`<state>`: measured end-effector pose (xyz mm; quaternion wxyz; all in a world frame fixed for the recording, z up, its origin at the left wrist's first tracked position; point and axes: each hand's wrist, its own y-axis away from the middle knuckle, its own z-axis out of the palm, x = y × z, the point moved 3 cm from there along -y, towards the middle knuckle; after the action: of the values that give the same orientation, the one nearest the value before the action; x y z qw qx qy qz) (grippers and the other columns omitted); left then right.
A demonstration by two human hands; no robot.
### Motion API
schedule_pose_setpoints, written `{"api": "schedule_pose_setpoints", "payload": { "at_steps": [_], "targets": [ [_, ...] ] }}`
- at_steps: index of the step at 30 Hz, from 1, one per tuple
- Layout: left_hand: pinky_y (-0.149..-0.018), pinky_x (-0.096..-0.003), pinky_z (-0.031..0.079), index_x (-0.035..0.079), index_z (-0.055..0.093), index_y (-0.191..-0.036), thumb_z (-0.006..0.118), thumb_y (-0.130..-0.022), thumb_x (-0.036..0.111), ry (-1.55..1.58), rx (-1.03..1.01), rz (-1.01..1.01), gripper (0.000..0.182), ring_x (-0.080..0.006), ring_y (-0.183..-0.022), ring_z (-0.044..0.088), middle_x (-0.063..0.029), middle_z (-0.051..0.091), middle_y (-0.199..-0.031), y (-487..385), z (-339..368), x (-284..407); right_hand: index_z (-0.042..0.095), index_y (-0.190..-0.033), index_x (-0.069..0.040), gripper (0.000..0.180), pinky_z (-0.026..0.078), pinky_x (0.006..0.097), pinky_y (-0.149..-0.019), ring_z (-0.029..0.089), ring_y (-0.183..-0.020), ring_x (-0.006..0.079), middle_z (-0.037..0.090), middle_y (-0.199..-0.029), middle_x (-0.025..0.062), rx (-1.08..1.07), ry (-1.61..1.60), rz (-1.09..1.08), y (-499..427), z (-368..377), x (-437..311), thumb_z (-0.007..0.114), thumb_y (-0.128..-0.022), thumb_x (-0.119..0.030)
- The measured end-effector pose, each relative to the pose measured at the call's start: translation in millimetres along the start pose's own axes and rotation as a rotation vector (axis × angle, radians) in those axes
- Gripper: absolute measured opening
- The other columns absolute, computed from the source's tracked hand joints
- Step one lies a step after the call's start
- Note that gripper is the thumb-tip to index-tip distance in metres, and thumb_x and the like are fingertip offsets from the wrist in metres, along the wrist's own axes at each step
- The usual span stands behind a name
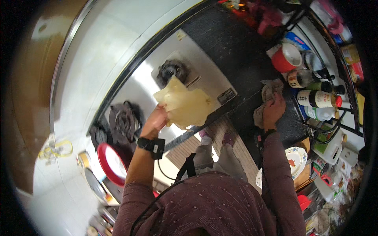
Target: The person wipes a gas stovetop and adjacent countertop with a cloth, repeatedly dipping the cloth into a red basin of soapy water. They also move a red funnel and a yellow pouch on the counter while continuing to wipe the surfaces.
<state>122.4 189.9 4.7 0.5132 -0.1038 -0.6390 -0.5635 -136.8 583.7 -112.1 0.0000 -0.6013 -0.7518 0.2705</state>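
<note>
My left hand [159,118] grips the edge of a limp yellowish cloth [189,106], which hangs over the front part of a stainless steel gas stove [206,69]. One burner [172,70] shows just beyond the cloth, and a second burner with a dark pan support [124,119] lies to the left. On the black countertop [242,56] to the right, my right hand [274,109] presses on a crumpled greyish-brown cloth [267,91], its fingers partly over the fabric. A small yellowish patch [181,35] marks the stove's far corner.
Right of my right hand, a black wire rack [339,118] stands beside sauce bottles [319,98] and a red-and-white bowl [285,59]. A floral plate [296,162] lies near my right forearm. A red-rimmed pan or basin [110,163] is left of my left forearm.
</note>
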Motion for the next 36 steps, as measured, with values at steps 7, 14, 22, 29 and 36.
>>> {"api": "schedule_pose_setpoints", "payload": {
  "at_steps": [7, 14, 22, 29, 36],
  "targets": [
    [-0.087, -0.0347, 0.054, 0.000, 0.053, -0.127, 0.060, -0.089, 0.009, 0.207, 0.284, -0.019, 0.039, -0.0207, -0.101, 0.064, -0.0096, 0.063, -0.117, 203.5, -103.7, -136.0, 0.064, -0.115, -0.011, 0.027, 0.052, 0.0494, -0.081, 0.057, -0.103, 0.0341, 0.058, -0.115, 0.0195, -0.002, 0.141, -0.124, -5.1, 9.0, 6.7, 0.056, -0.091, -0.019],
    [-0.078, -0.0364, 0.057, -0.005, 0.056, -0.120, 0.057, -0.087, 0.009, 0.458, 0.730, -0.200, 0.037, -0.0227, -0.086, 0.067, -0.0107, 0.066, -0.104, 413.9, -109.4, -331.8, 0.057, -0.124, -0.006, 0.038, 0.049, 0.0474, -0.087, 0.060, -0.104, 0.0359, 0.063, -0.111, 0.0170, -0.229, 0.065, -0.432, -15.3, 9.1, 22.6, 0.050, -0.095, -0.029],
    [-0.050, -0.0306, 0.040, 0.005, 0.064, -0.081, 0.061, -0.085, 0.019, 0.707, 1.204, -0.512, 0.015, -0.0169, -0.057, 0.052, -0.0038, 0.057, -0.069, 577.9, -38.8, -565.5, 0.057, -0.124, -0.006, 0.040, 0.052, 0.0462, -0.085, 0.056, -0.108, 0.0303, 0.060, -0.117, 0.0193, -0.499, 0.296, -0.679, -20.7, 15.6, 38.9, 0.049, -0.099, -0.036],
    [-0.052, -0.0355, 0.043, 0.002, 0.063, -0.072, 0.057, -0.085, 0.022, -0.144, 1.217, -0.693, 0.026, -0.0188, -0.057, 0.056, -0.0111, 0.061, -0.067, 695.4, 1.6, -675.9, 0.067, -0.088, -0.007, 0.025, 0.047, 0.0421, -0.056, 0.049, -0.062, 0.0232, 0.056, -0.072, 0.0116, -0.199, 0.362, -1.113, 9.4, 61.0, 27.5, 0.054, -0.097, -0.026],
    [-0.059, -0.0461, 0.049, 0.009, 0.061, -0.079, 0.056, -0.086, 0.017, -0.419, 1.418, -1.120, 0.012, -0.0346, -0.071, 0.063, -0.0155, 0.066, -0.078, 763.6, -9.5, -717.7, 0.066, -0.087, -0.005, 0.020, 0.047, 0.0433, -0.084, 0.059, -0.087, 0.0269, 0.061, -0.084, 0.0155, -0.217, 0.967, -1.206, 37.3, 69.5, 38.0, 0.058, -0.093, -0.022]
  ]
}}
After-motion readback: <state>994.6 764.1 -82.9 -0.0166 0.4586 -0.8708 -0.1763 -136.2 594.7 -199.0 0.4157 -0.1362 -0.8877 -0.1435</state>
